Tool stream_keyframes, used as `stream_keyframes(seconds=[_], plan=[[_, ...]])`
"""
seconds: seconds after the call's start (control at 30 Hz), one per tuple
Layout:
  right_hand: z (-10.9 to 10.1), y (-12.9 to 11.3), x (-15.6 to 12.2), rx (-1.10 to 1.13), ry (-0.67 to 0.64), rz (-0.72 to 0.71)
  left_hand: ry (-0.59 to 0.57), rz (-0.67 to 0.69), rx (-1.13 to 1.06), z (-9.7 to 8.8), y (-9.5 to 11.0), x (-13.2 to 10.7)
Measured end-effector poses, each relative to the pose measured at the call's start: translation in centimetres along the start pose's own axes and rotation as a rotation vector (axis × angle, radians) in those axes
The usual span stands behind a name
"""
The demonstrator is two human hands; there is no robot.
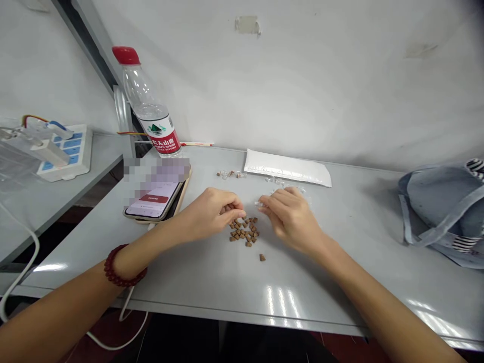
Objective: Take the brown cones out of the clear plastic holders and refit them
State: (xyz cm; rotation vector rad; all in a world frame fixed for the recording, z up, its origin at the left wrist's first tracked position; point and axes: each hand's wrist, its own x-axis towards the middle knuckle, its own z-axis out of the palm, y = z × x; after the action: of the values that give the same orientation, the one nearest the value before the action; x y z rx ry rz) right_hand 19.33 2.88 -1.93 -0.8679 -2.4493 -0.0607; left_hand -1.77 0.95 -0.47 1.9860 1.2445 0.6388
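My left hand point(212, 214) is pinched above a loose heap of small brown cubes point(244, 234), and a brown piece point(227, 207) shows between its fingertips. My right hand point(289, 218) faces it from the right, with its fingertips closed on a small scrap of clear plastic point(258, 203). One brown cube point(262, 257) lies apart, nearer the table's front edge. Several tiny clear plastic items with brown contents point(229, 174) sit beyond my hands. More clear plastic point(298, 190) lies partly hidden behind my right hand.
A white packet point(287, 168) lies on the grey table point(212, 297) against the wall. A water bottle point(149, 103) stands at the back left. A phone point(153, 194) rests on a wooden board. A denim bag point(442, 212) sits at right, and a power strip point(66, 154) sits on a side table.
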Motion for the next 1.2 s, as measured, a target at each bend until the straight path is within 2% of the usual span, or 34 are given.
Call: stream_keyframes(seconds=[0.17, 0.33, 0.43, 0.57, 0.67, 0.83, 0.9, 0.93, 1.0, 1.07, 1.13, 1.2], plan=[[-0.6, 2.2, 0.0, -0.017, 0.14, 0.06, -0.085, 0.098, 0.152, -0.4, -0.8, 0.4], [-0.5, 2.2, -0.1, -0.035, 0.077, 0.056, -0.02, 0.02, 0.184, -0.4, -1.3, 0.5], [-0.4, 2.1, -0.1, -0.046, 0.058, 0.063, -0.038, 0.071, 0.068, 0.8, -1.6, 0.7], [-0.5, 2.1, 0.0, -0.058, 0.059, 0.066, -0.151, 0.088, -0.122, 2.2, -1.3, 0.7], [-0.4, 2.1, 0.0, -0.06, 0.044, 0.074, -0.243, 0.046, -0.183, 2.3, -1.1, 0.6], [-0.1, 1.9, -0.1, -0.055, -0.07, 0.11, -0.282, 0.038, -0.316, 2.0, -0.9, 0.4], [0.0, 2.0, -0.2, -0.052, -0.133, 0.131, -0.209, 0.042, -0.334, 1.9, -0.9, 0.5], [0.0, 2.1, -0.2, -0.046, -0.156, 0.14, -0.126, 0.042, -0.298, 1.8, -1.0, 0.7], [0.1, 2.3, -0.2, -0.028, -0.179, 0.147, 0.096, 0.076, -0.113, 1.7, -1.4, 1.1], [0.2, 2.5, -0.3, -0.012, -0.185, 0.147, 0.278, 0.129, 0.168, 1.6, -2.2, 1.6], [0.3, 2.7, -0.3, -0.011, -0.19, 0.147, 0.342, 0.122, 0.423, 1.5, -3.1, 2.2], [0.5, 2.7, -0.4, -0.036, -0.199, 0.153, 0.324, 0.041, 0.572, 1.4, -4.1, 2.6]])
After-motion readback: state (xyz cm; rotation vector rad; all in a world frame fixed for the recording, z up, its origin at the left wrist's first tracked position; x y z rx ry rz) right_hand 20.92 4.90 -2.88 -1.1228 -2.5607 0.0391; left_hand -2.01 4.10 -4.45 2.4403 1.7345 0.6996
